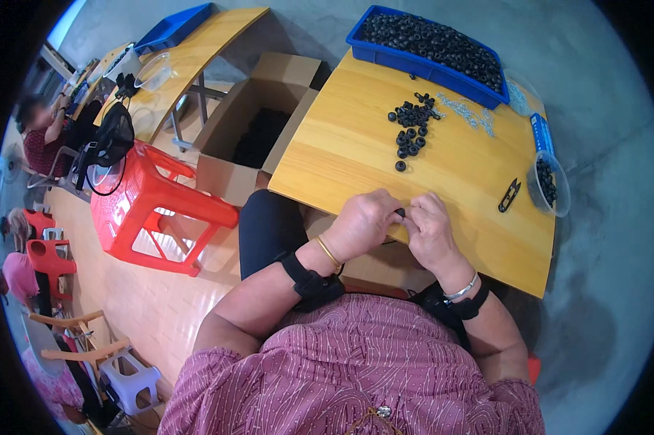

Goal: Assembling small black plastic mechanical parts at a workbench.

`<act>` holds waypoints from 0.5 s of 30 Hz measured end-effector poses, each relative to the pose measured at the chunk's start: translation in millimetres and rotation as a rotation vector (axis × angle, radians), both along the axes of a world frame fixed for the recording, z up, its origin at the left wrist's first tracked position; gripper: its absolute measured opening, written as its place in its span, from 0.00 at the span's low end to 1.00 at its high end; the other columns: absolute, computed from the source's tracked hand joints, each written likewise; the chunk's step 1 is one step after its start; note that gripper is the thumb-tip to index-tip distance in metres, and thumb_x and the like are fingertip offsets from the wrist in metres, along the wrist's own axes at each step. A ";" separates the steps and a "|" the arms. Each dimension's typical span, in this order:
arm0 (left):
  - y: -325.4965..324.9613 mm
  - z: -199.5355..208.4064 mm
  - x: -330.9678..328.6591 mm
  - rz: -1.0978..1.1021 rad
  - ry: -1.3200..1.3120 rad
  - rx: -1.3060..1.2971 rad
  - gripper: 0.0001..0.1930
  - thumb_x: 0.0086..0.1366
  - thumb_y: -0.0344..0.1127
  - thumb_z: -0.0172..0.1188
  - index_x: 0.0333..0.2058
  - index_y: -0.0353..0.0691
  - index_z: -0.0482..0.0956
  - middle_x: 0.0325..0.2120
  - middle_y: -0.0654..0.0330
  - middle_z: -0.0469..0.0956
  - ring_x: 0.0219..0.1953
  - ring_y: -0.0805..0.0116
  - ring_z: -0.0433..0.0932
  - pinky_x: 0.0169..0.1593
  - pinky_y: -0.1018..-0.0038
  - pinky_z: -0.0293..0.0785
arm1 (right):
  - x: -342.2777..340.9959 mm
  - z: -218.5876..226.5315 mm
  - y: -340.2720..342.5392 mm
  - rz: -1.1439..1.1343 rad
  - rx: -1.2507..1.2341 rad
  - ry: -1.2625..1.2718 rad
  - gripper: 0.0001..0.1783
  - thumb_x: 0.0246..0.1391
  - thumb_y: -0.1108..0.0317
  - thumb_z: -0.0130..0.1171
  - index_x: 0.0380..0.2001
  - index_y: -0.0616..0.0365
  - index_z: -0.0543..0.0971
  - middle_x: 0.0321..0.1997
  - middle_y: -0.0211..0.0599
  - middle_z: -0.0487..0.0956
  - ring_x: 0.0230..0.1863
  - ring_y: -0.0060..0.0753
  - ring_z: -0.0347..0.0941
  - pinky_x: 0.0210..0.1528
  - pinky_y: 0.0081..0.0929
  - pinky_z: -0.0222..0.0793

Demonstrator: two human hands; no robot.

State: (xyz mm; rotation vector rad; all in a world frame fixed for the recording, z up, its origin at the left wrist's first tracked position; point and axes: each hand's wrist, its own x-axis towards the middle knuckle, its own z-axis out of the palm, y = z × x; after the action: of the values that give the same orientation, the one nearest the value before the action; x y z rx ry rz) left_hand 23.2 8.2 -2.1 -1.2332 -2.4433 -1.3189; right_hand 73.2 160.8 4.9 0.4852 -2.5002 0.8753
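Note:
Close together over the table's near edge, my left hand (362, 223) and my right hand (431, 230) are both closed in a pinch. Between their fingertips shows a small black rounded part (399, 212), gripped by the left fingers. The right fingertips meet it; whatever else they pinch is too small to make out. Beyond the hands lies a loose group of black ring-like parts (412, 138), several with a hole through them. Small clear or silvery pieces (470, 116) are scattered beside that group. Black thread snips (510, 196) rest to the right.
A blue tray (428, 69) heaped with black parts stands at the table's (327, 145) far edge. At right are a clear tub (559, 190) of black parts and a blue box (541, 135). An open carton (222, 177) and red stool (153, 210) stand left; people sit farther off.

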 end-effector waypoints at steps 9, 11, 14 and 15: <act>-0.4 4.0 4.7 -0.018 0.094 -0.033 0.07 0.48 0.26 0.58 0.29 0.36 0.73 0.22 0.54 0.70 0.25 0.54 0.72 0.28 0.67 0.70 | 6.2 9.9 4.6 -0.001 0.034 -0.029 0.02 0.39 0.78 0.53 0.21 0.64 0.72 0.29 0.41 0.68 0.33 0.44 0.64 0.37 0.35 0.61; -0.6 3.0 5.2 -0.022 0.104 -0.056 0.06 0.48 0.26 0.58 0.28 0.36 0.72 0.21 0.54 0.70 0.25 0.54 0.72 0.28 0.67 0.70 | -0.2 4.7 5.9 -0.095 -0.182 -0.150 0.04 0.42 0.75 0.48 0.23 0.63 0.73 0.29 0.42 0.70 0.35 0.45 0.65 0.37 0.36 0.61; 2.0 1.0 5.3 -0.040 0.121 -0.066 0.05 0.47 0.25 0.57 0.25 0.36 0.71 0.21 0.54 0.69 0.24 0.54 0.72 0.27 0.67 0.70 | -14.1 -0.6 -9.2 -0.239 -0.124 -0.058 0.04 0.42 0.75 0.46 0.22 0.61 0.71 0.27 0.42 0.70 0.35 0.46 0.65 0.37 0.37 0.60; 1.3 0.7 5.8 -0.034 0.125 -0.061 0.05 0.46 0.25 0.56 0.23 0.36 0.70 0.20 0.54 0.69 0.23 0.54 0.71 0.26 0.67 0.70 | -15.2 0.2 -10.6 -0.239 -0.125 -0.053 0.04 0.42 0.75 0.46 0.22 0.61 0.71 0.27 0.42 0.70 0.35 0.46 0.65 0.37 0.37 0.60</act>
State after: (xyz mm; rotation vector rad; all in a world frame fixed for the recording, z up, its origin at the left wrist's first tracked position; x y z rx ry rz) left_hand 29.0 9.5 -1.5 -1.3344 -2.4023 -1.1457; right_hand 58.0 150.3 5.1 0.1201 -2.4671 0.9508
